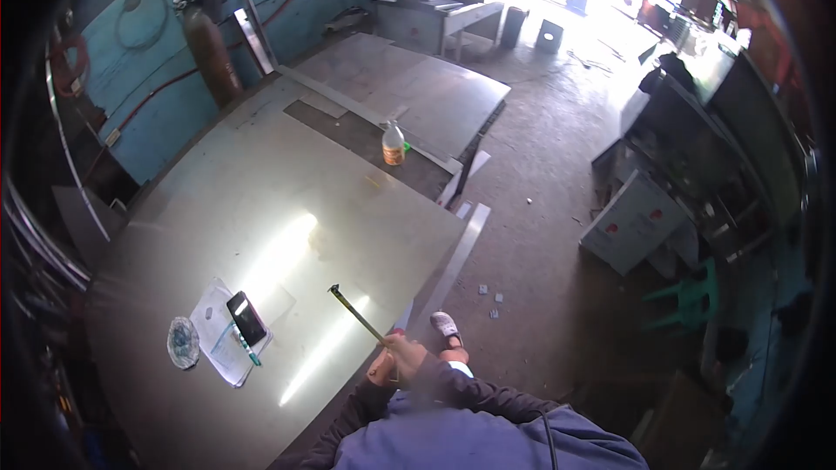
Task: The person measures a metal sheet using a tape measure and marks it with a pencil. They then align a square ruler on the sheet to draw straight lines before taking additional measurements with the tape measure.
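Note:
My two hands meet at the near edge of a large shiny metal sheet [261, 209] on a workbench. My right hand [409, 352] and my left hand [380, 372] are both closed on a yellow tape measure [355, 315]. Its blade sticks out up and to the left over the sheet, with the hook end in the air. Dark blue sleeves cover both arms. The tape's case is hidden inside my hands.
A black phone [246, 318] lies on a paper [218, 352] with a teal pen [247, 351] and a round glassy disc [183, 341] at the left. A bottle [394, 143] stands farther back. A gas cylinder [212, 52] leans at the wall. My sandalled foot [446, 325] is on the concrete floor.

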A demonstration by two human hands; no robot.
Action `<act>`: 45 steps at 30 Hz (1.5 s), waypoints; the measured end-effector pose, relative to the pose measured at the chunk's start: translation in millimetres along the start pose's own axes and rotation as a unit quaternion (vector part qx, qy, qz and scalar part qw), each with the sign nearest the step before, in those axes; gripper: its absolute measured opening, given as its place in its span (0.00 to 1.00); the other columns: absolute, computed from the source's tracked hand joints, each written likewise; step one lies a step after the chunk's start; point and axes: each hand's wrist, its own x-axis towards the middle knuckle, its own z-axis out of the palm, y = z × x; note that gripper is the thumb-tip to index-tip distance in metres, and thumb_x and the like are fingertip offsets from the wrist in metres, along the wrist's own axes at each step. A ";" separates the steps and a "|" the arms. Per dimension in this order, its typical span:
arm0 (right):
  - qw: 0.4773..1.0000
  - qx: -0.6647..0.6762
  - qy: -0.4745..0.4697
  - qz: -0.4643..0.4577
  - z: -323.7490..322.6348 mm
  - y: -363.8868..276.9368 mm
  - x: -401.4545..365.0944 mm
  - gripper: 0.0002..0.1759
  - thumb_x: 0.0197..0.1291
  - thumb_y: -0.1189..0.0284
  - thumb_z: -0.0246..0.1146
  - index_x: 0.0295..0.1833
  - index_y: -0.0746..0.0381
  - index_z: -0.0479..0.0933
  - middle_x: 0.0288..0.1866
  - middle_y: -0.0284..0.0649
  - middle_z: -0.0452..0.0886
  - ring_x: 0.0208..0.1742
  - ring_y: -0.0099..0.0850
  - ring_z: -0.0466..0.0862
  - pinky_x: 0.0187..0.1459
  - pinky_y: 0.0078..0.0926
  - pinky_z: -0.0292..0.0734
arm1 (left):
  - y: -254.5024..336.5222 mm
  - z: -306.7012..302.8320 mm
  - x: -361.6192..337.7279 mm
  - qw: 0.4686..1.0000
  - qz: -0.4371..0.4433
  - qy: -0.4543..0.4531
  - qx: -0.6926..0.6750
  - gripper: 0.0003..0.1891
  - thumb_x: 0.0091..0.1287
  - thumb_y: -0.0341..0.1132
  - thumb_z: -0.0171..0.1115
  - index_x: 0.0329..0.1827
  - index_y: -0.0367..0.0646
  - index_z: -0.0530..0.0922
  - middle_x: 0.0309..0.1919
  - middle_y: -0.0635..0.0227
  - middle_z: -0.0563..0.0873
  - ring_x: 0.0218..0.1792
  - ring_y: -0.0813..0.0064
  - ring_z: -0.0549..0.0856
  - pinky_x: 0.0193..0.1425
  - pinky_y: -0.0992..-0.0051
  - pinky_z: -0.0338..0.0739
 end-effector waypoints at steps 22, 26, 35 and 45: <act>0.988 -0.025 -0.084 -0.123 -212.7 131.3 301.9 0.08 0.54 0.71 0.69 0.40 0.60 0.85 0.36 0.41 0.87 0.32 0.31 0.87 0.36 0.28 0.83 | -17.3 41.0 109.6 0.897 -0.005 0.420 -0.138 0.39 0.68 0.54 0.62 0.72 0.36 0.58 0.53 0.51 0.80 0.54 0.59 0.83 0.50 0.63 0.84; 0.951 -0.226 0.135 -0.160 -275.9 203.5 400.1 0.23 0.47 0.68 0.72 0.51 0.60 0.80 0.44 0.46 0.81 0.50 0.46 0.80 0.52 0.41 0.77 | -24.3 66.0 94.8 0.818 0.040 0.526 -0.229 0.30 0.68 0.46 0.64 0.67 0.37 0.68 0.51 0.52 0.83 0.43 0.63 0.87 0.41 0.67 0.86; 0.901 -0.420 0.023 0.108 -311.9 259.9 494.7 0.40 0.46 0.58 0.75 0.64 0.59 0.69 0.64 0.55 0.71 0.66 0.52 0.71 0.62 0.44 0.73 | -51.7 94.2 65.4 0.758 0.040 0.615 -0.213 0.24 0.74 0.45 0.56 0.68 0.45 0.67 0.52 0.57 0.82 0.49 0.62 0.85 0.45 0.60 0.85; 0.915 -0.358 -0.037 0.182 -314.4 231.3 511.6 0.44 0.39 0.53 0.76 0.60 0.65 0.68 0.58 0.56 0.78 0.60 0.51 0.79 0.61 0.39 0.75 | -70.6 116.3 54.2 0.650 0.127 0.653 -0.368 0.18 0.73 0.52 0.56 0.56 0.51 0.75 0.47 0.64 0.84 0.47 0.64 0.86 0.42 0.62 0.85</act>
